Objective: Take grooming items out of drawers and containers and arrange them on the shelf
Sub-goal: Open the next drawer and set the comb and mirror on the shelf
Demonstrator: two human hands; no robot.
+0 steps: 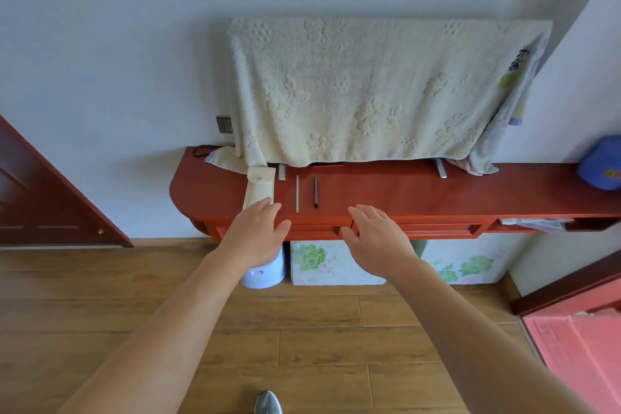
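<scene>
Three grooming items already lie on the red lacquered wooden shelf (pixel 437 193), which spans the frame's centre below a cream floral-embossed towel (pixel 363 91) draped over a screen at 12 o'clock. Largest of the three is the cream fabric pouch with a snap flap (pixel 259 185). At its 3 o'clock lies the slim silver metal file (pixel 297 193), then the short dark pencil-shaped stick (pixel 316 191), all parallel and apart.

Left hand (pixel 257 233) is spread flat and empty, fingertips at the pouch's near end. Right hand (pixel 378 240) is likewise spread and empty, over the shelf's front edge above the closed red drawers (pixel 433 229).

Judgement: arrangement is partly done; further drawers probably remain unchecked.

Dark handwriting on the patterned cloth (pixel 514 77) at 2 o'clock is unreadable.
</scene>
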